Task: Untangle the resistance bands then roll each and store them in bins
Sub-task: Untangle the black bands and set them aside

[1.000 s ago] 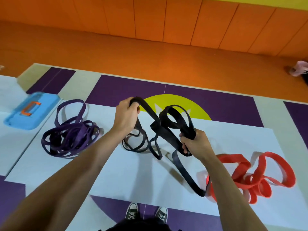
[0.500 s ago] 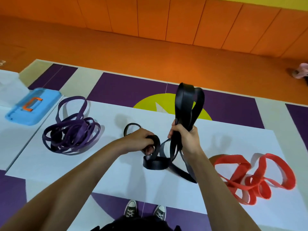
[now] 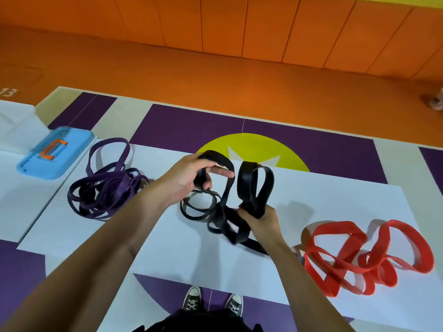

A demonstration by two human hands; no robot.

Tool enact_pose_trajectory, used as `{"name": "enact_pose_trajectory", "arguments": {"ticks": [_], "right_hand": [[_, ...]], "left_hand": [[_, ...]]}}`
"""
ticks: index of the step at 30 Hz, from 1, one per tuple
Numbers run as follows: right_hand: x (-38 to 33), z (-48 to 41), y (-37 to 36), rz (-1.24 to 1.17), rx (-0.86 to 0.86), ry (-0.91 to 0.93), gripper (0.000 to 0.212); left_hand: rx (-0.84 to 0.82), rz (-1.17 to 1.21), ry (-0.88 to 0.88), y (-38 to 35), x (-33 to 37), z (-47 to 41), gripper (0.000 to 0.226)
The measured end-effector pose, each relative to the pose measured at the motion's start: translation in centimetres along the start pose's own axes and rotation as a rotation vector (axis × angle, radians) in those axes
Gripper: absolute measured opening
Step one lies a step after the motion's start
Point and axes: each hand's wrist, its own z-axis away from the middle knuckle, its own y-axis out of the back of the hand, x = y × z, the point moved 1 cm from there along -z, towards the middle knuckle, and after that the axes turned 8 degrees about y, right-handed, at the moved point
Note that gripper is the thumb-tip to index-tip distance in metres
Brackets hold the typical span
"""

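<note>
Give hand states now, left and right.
Left hand: holding a loop of the black band.
Right hand: gripping the black band's gathered loops.

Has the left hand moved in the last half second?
Yes. The left hand, gripping a loop of the black band, has risen toward the yellow circle, judged against the purple bands.

Setting: gym or indoor sports hall.

Evidence:
- yellow-green floor circle (image 3: pixel 275 149), the landmark
- purple and off-white floor panels (image 3: pixel 191 125) flanking it
- orange floor (image 3: pixel 191 80) and orange padded wall panels (image 3: pixel 239 25) beyond it
- white floor sheet (image 3: pixel 335 200) on its near side, carrying:
  - purple rubber resistance bands (image 3: pixel 107 195)
  - black rubber resistance bands (image 3: pixel 254 185)
  - red rubber resistance bands (image 3: pixel 369 255)
</note>
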Motion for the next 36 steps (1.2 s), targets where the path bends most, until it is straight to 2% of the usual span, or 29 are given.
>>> {"name": "enact_pose_trajectory", "arguments": {"ticks": [3,7,10,14,17,21,23,25,27,31,36], "right_hand": [[-0.5,-0.6,0.4,-0.062,0.090,0.036,0.013],[-2.7,-1.3,-0.1,-0.149,0.050,0.086,0.004],[-2.8,-1.3,0.0,-0.226,0.115,0.084,0.006],[0.0,-1.2,0.7,0.062,-0.003,-0.042,0.014],[1.7,-0.9,1.9,0.303,0.012,-0.047,0.017],[1.0,-1.6,3.6,0.427,0.190,0.039,0.015],[-0.4,-2.5,4.2,0.429,0.259,0.060,0.014],[-2.4,-3.6,4.7,0.394,0.303,0.085,0.019],[-5.0,-4.6,5.3,0.338,0.350,0.130,0.026],[-10.9,-5.8,6.1,0.213,0.383,0.208,0.023],[-16.0,-6.7,5.3,0.064,0.350,0.265,0.026]], "left_hand": [[-0.043,-0.170,0.006,0.4,0.2,1.1,0.023],[-0.149,-0.206,0.038,-0.8,0.0,1.9,0.026],[-0.179,-0.208,0.047,-1.6,-0.1,1.9,0.033],[-0.176,-0.034,-0.069,-0.5,0.0,2.4,0.038],[-0.083,0.054,-0.143,1.4,-0.1,2.2,0.037],[0.140,0.013,-0.174,3.6,-1.6,1.9,0.037],[0.313,0.032,-0.119,4.5,-3.2,1.4,0.038],[0.536,0.090,-0.025,5.1,-5.0,0.5,0.029],[0.676,0.137,0.071,5.2,-6.9,-0.5,0.025],[0.678,0.152,0.161,4.3,-10.5,-2.1,0.027],[0.576,-0.226,0.287,3.5,-13.8,-2.7,0.023]]}}
